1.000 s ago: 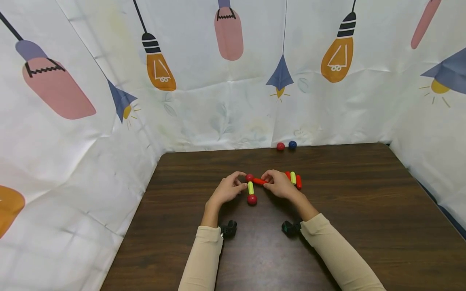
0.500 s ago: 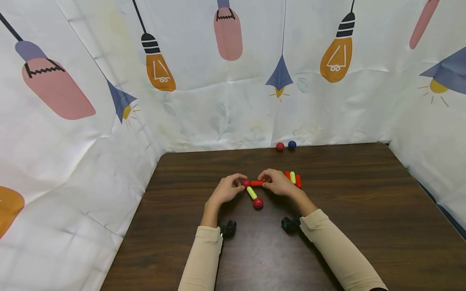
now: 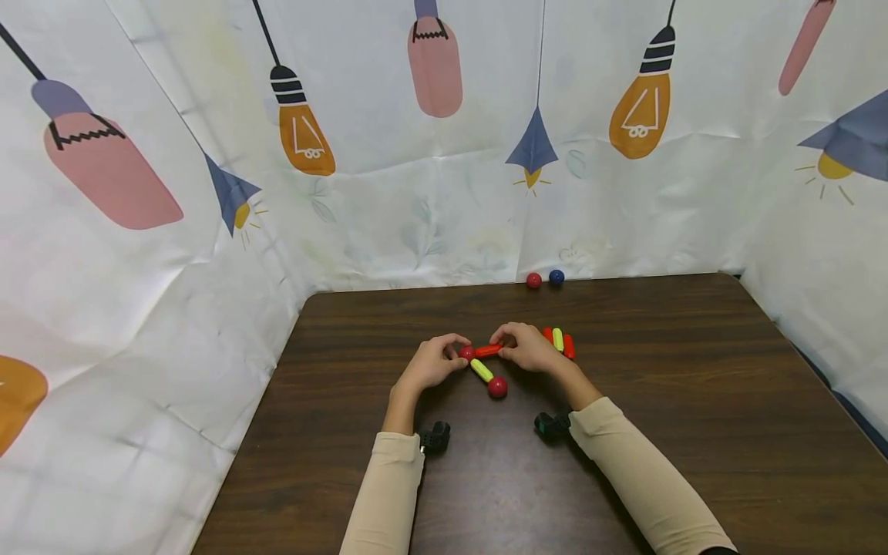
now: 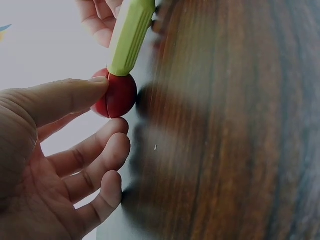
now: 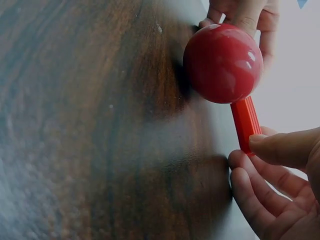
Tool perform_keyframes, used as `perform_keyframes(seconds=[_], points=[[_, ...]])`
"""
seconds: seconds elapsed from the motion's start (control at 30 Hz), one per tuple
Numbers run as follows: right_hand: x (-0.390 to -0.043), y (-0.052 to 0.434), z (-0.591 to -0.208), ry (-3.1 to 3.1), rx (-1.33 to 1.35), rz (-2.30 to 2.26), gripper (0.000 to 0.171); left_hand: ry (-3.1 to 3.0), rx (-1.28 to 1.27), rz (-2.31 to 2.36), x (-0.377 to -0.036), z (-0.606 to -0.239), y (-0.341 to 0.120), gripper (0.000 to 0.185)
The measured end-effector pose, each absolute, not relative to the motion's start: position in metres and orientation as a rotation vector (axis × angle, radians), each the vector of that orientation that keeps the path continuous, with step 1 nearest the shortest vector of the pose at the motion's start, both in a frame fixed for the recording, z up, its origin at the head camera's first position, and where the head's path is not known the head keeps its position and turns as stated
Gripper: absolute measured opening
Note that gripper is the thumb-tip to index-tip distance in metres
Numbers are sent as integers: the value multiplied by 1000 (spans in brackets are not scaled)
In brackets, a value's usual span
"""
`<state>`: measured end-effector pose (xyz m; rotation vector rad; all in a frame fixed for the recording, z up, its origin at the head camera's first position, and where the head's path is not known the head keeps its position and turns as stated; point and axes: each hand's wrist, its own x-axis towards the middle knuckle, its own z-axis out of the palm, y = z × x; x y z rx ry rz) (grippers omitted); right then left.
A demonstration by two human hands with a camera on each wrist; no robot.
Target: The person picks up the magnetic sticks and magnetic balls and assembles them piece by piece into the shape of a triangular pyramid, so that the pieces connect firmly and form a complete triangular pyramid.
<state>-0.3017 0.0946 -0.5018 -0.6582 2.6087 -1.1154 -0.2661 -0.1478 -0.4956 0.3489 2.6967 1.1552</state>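
Glossy red ball (image 4: 124, 96), pinched by the left hand (image 3: 432, 362), seems mid-joining to the ridged red plastic-looking rod (image 5: 244, 121) the right hand (image 3: 530, 349) pinches; steady pressure between hands is called for.

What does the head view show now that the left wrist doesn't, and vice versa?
Head only: a red ball and a blue ball at the table's far edge, three spare rods beside the right hand, and the near ball at the yellow rod's other end.

Left wrist only: fine detail, with a seam across the held ball and lengthwise ribs on the yellow rod.

Both: the left hand pinching the held ball, the yellow rod against it, part of the right hand, the table.
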Motion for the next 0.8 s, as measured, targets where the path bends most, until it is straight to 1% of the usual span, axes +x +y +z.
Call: perform_keyframes(seconds=[0.53,0.63,0.8], points=[[-300,97,-502,2620,-680,-1126,17,2701,348,1151,-264,-497,-148,28],[-301,103,-497,2625,-686,-1126,18,2704,351,1147,-264,-497,-148,28],[-307,119,-482,2666,-619,-1155,23,2707,363,1139,-265,-497,-148,29]])
